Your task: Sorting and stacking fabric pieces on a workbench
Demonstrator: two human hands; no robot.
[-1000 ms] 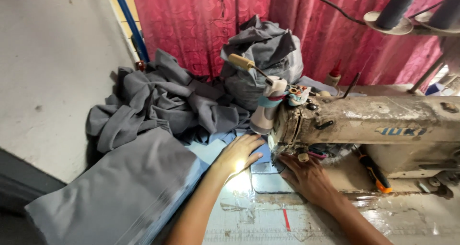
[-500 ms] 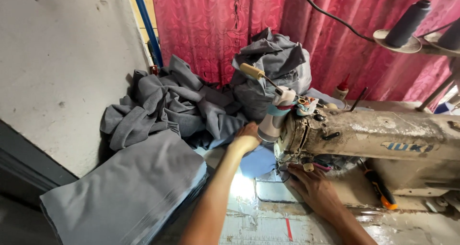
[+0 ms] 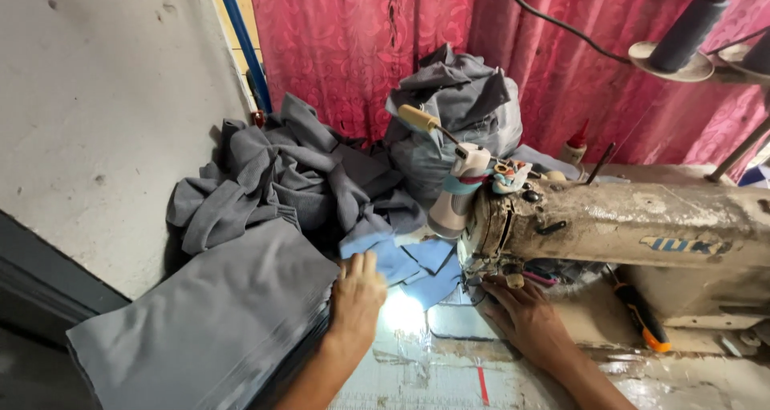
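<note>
Shifting L hand (image 3: 355, 294) to stack (image 3: 208, 322)

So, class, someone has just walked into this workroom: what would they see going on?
A person sits at an old sewing machine. Their left hand rests at the edge of a flat stack of grey fabric pieces, fingers touching small blue-grey cloth pieces lit by the machine's lamp. Their right hand lies on the machine bed just below the needle area. A heap of crumpled grey fabric sits behind, against a red curtain. An orange-handled screwdriver lies near the machine.
</note>
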